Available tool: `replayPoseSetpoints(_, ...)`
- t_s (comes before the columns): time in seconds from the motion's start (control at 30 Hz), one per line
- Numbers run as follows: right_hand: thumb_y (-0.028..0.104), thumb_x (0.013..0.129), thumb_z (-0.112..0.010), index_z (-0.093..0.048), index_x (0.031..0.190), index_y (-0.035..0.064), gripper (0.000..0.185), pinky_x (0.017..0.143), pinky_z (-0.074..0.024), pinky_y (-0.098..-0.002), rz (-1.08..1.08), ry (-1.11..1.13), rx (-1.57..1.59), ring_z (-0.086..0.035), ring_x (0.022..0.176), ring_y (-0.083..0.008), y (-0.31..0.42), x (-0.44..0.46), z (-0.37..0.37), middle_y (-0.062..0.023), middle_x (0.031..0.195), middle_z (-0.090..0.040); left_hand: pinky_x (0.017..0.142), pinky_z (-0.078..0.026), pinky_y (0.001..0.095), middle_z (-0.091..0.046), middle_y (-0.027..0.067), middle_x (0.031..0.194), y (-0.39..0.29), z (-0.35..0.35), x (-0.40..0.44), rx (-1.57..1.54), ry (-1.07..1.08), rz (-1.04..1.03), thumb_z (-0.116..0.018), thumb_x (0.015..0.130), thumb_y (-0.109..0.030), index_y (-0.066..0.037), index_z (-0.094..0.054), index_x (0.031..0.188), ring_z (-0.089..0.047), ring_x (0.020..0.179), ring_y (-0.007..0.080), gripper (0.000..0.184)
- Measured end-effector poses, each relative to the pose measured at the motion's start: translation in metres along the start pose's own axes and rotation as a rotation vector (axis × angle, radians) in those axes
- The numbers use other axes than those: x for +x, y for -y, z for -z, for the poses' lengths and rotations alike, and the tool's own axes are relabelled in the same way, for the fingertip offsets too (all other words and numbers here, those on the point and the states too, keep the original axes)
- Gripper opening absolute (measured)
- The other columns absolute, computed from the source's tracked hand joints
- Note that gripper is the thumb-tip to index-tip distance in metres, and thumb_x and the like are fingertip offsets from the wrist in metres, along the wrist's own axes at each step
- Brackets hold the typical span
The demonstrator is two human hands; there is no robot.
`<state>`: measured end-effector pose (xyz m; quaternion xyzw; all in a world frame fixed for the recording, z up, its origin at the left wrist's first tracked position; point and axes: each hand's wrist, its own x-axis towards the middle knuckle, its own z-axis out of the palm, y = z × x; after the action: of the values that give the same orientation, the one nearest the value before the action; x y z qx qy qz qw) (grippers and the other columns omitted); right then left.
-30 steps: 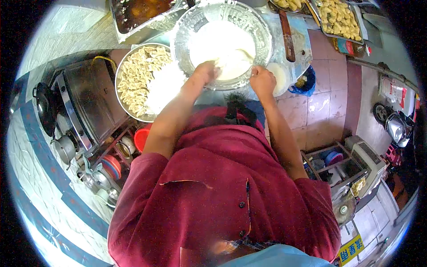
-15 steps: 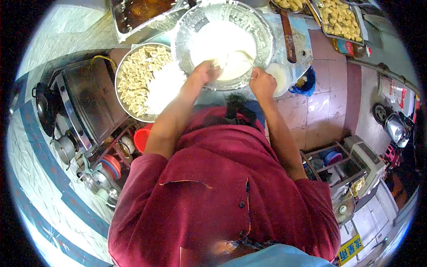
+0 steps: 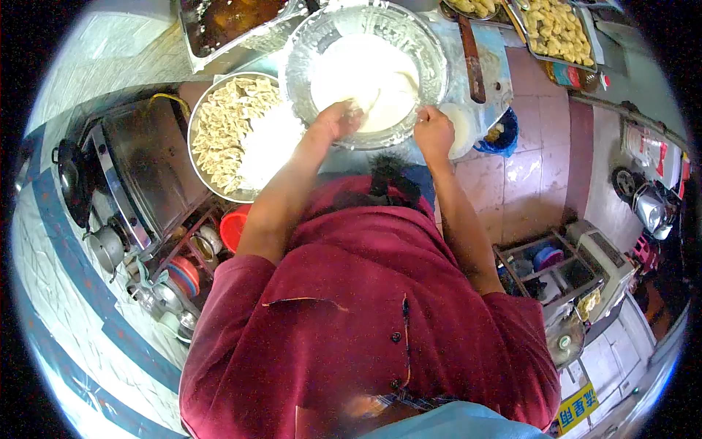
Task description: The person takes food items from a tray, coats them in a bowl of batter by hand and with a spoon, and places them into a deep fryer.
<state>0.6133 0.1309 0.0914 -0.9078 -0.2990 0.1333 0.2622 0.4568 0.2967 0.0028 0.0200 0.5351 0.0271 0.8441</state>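
A large metal bowl (image 3: 436, 64) stands at the top centre with a pale, overexposed mass (image 3: 391, 102) in it. My left hand (image 3: 341, 119) is over the near left part of the bowl, its fingers reaching inside; glare and blur hide what they touch. My right hand (image 3: 433, 132) is closed at the bowl's near right rim, and what it grips is too small to make out. Left of the bowl, a round metal tray (image 3: 196, 157) holds many folded pale pieces (image 3: 232, 121), partly washed out by light. A pale round dish (image 3: 460, 132) lies just beside my right hand.
A tray of dark liquid (image 3: 191, 51) is at the top left. A brown-handled tool (image 3: 472, 62) lies right of the bowl, near a tray of yellowish pieces (image 3: 559, 33). A blue-lined bin (image 3: 512, 139) stands lower right. A dark flat-topped appliance (image 3: 150, 157) is at the left.
Both hands stay at the bowl with only slight shifts. The pale mass under my left fingers has changed shape a little, and the view has moved slightly.
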Motion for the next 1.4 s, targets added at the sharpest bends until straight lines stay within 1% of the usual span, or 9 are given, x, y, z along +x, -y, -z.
replayPoseSetpoints(0.23, 0.017, 0.073, -0.062, -0.072, 0.086, 0.0058, 0.019, 0.063, -0.0483, -0.0372, -0.227, 0.523, 0.288, -0.061, 0.063, -0.0278, -0.008, -0.018, -0.033, -0.0167, 0.073, -0.066, 0.054, -0.047, 0.0263, -0.058, 0.0096, 0.082, 0.001, -0.009, -0.025, -0.025, 0.122, 0.051, -0.047, 0.096, -0.019, -0.003, -0.052, 0.109, -0.052, 0.062, 0.0147, 0.020)
replayPoseSetpoints(0.33, 0.011, 0.073, -0.063, -0.071, 0.083, 0.0020, 0.016, 0.050, -0.0390, -0.0287, 0.022, 0.378, 0.475, -0.051, 0.053, -0.0160, -0.012, 0.004, -0.042, -0.0063, 0.066, -0.061, 0.055, -0.047, 0.0265, -0.058, 0.0099, 0.083, 0.002, -0.015, -0.034, -0.014, 0.145, 0.030, -0.049, 0.095, -0.018, -0.003, -0.053, 0.109, -0.052, 0.063, 0.0148, 0.021)
replayPoseSetpoints(0.4, 0.009, 0.075, -0.062, -0.070, 0.082, 0.0023, 0.013, 0.044, -0.0287, -0.0236, -0.558, 0.445, 0.973, -0.041, 0.048, -0.0092, -0.002, 0.014, -0.016, -0.0002, 0.061, -0.053, 0.055, -0.048, 0.0268, -0.058, 0.0101, 0.084, 0.000, -0.020, -0.040, -0.026, 0.109, 0.022, -0.049, 0.095, -0.018, -0.004, -0.054, 0.109, -0.052, 0.064, 0.0149, 0.020)
replayPoseSetpoints(0.53, 0.006, 0.076, -0.062, -0.070, 0.085, 0.0014, 0.013, 0.044, -0.0262, -0.0223, -0.565, 0.407, 0.771, -0.037, 0.048, -0.0076, 0.009, 0.018, -0.003, 0.0020, 0.058, -0.048, 0.058, -0.049, 0.0275, -0.058, 0.0106, 0.087, -0.006, -0.023, -0.047, -0.029, 0.207, -0.031, -0.048, 0.095, -0.016, -0.006, -0.055, 0.114, -0.054, 0.066, 0.0161, 0.022)
replayPoseSetpoints(0.6, 0.008, 0.078, -0.061, -0.070, 0.088, 0.0014, 0.015, 0.045, -0.0271, -0.0232, -0.158, 0.333, 0.639, -0.038, 0.047, -0.0083, -0.028, 0.013, -0.026, 0.0023, 0.057, -0.048, 0.060, -0.050, 0.0279, -0.059, 0.0107, 0.087, -0.007, -0.024, -0.048, -0.011, 0.197, -0.071, -0.048, 0.095, -0.015, -0.008, -0.055, 0.115, -0.055, 0.068, 0.0168, 0.022)
replayPoseSetpoints(0.73, 0.011, 0.084, -0.057, -0.071, 0.094, 0.0036, 0.018, 0.047, -0.0330, -0.0246, -0.208, 0.174, 0.460, -0.043, 0.049, -0.0097, 0.013, 0.008, 0.011, -0.0014, 0.056, -0.053, 0.061, -0.051, 0.0285, -0.059, 0.0118, 0.089, -0.011, -0.018, -0.047, -0.037, 0.141, -0.107, -0.047, 0.095, -0.015, -0.008, -0.055, 0.116, -0.057, 0.070, 0.0178, 0.023)
replayPoseSetpoints(0.83, 0.014, 0.082, -0.058, -0.067, 0.087, 0.0143, 0.010, 0.058, -0.0479, -0.0403, -0.001, 0.138, 0.192, -0.061, 0.060, -0.0296, 0.025, -0.005, 0.023, -0.0110, 0.070, -0.064, 0.061, -0.051, 0.0280, -0.059, 0.0124, 0.090, -0.015, -0.014, -0.041, -0.081, 0.146, -0.085, -0.048, 0.096, -0.017, -0.004, -0.054, 0.114, -0.057, 0.069, 0.0178, 0.023)
replayPoseSetpoints(1.03, 0.017, 0.083, -0.059, -0.060, 0.086, 0.0099, 0.008, 0.054, -0.0476, -0.0441, 0.452, 0.001, -0.033, -0.062, 0.059, -0.0317, 0.048, -0.017, 0.030, -0.0108, 0.066, -0.062, 0.060, -0.051, 0.0264, -0.059, 0.0125, 0.086, -0.013, -0.024, -0.044, -0.134, 0.110, -0.090, -0.052, 0.094, -0.020, 0.002, -0.051, 0.105, -0.057, 0.068, 0.0176, 0.025)
replayPoseSetpoints(1.4, 0.017, 0.082, -0.058, -0.070, 0.091, 0.0098, 0.017, 0.062, -0.0489, -0.0393, 0.021, 0.040, 0.097, -0.063, 0.070, -0.0329, 0.012, -0.001, 0.007, -0.0167, 0.077, -0.065, 0.064, -0.050, 0.0289, -0.058, 0.0102, 0.086, -0.015, -0.013, -0.046, -0.093, 0.254, -0.028, -0.055, 0.092, -0.017, 0.001, -0.052, 0.110, -0.056, 0.071, 0.0173, 0.026)
